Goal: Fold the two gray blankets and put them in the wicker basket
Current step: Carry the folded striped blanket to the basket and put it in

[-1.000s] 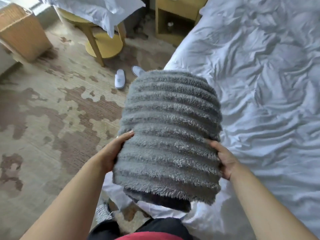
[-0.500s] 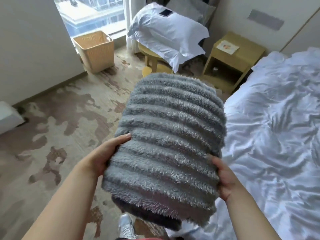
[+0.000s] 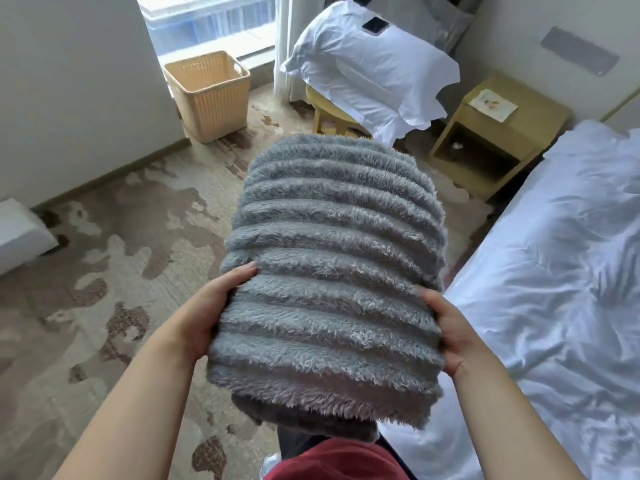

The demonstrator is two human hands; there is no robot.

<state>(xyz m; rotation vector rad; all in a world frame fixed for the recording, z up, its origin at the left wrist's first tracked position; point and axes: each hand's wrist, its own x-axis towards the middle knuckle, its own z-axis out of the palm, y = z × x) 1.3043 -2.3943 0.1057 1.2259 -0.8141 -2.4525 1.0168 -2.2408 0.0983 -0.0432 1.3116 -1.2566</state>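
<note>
Aloft, folded gray blankets (image 3: 332,271) between both hands (image 3: 207,313) (image 3: 457,337).

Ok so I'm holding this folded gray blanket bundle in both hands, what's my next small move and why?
Probably step forward-left toward the wicker basket by the window. The blanket bundle looks folded, your left hand and right hand grip its sides, and the basket stands open-topped across the carpet.

Patterned carpet (image 3: 104,289); white bed (image 3: 554,289) at right; wooden nightstand (image 3: 519,133); daylit window (image 3: 207,22) at back.
</note>
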